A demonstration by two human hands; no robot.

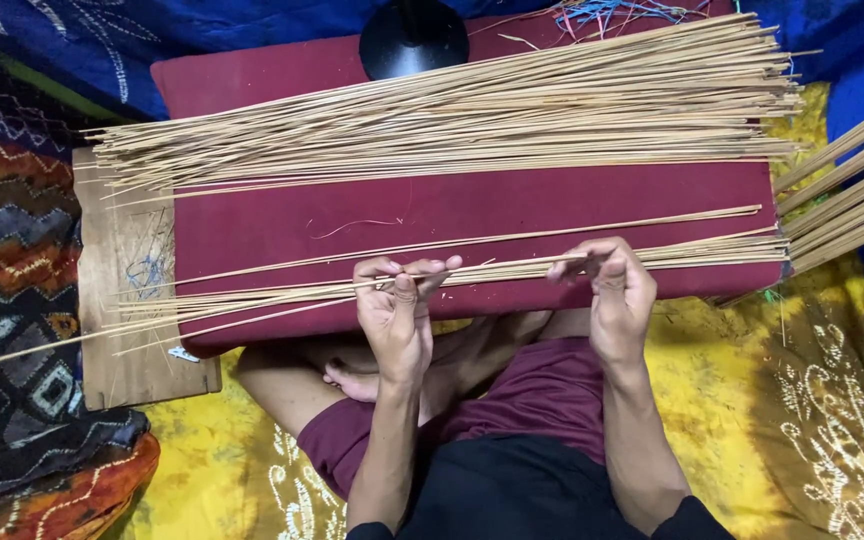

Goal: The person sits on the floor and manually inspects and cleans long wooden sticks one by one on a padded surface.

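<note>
Seated cross-legged, a person works thin bamboo splints across a maroon cushion [472,215]. Both hands meet over the near bundle of splints [282,297], which lies along the cushion's front edge and runs off both ends of it. The left hand [395,310] has its fingers curled, thumb and fingertips pressed together on a few of the strips near the bundle's middle. The right hand [615,290] pinches the same strips a little farther along, fingers bent and closed over them. A single loose splint [552,232] lies just beyond the hands, apart from the bundle.

Farther back, a much larger pile of splints [452,125] fans across the cushion's far half. A black round base [413,36] stands at the far edge behind it, with a tangle of blue thread [607,12] close by. A wooden board [122,290] sits under the cushion's left end. More splints [852,195] enter from the right edge. Yellow patterned cloth [812,400] covers the floor around the person's legs, with blue cloth [72,45] beyond.
</note>
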